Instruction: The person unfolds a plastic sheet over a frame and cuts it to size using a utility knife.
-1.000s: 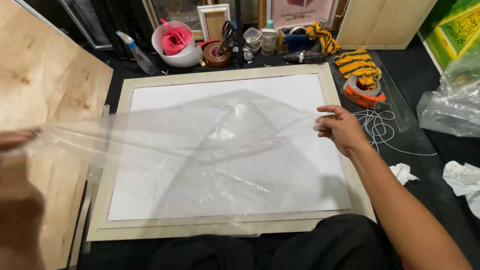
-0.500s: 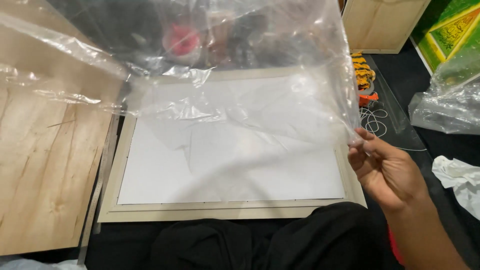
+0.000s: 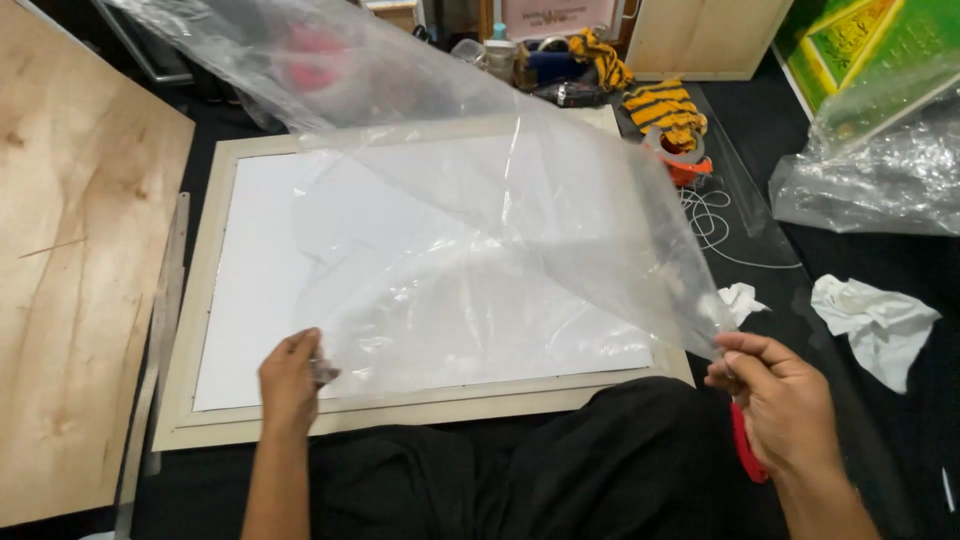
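Two corners of a clear plastic sheet [image 3: 480,230] are now pinched low and near the body, whereas half a second ago only the right hand was seen gripping it and the film was billowed high across the top of the view; a second ago it was stretched flat over the panel. From this it is judged that the sheet has been gathered back toward the person and is under control at both ends again. The film is seen as thin, glossy and creased, with bright glints along its folds, and it is draped in a slope from the 11 o'clock corner of the view down to the hands. It is held above a white panel in a pale frame [image 3: 250,420], which is laid flat on a dark floor. The left hand [image 3: 290,385], at 7 o'clock, is closed with fingertips pressed on a bunched corner; the right hand [image 3: 775,400], at 4 o'clock, is pinching the other edge between thumb and forefinger. A plywood board [image 3: 80,300] is placed at 9 o'clock, striped gloves [image 3: 665,105] at 1 o'clock, and crumpled white paper [image 3: 875,320] at 3 o'clock.
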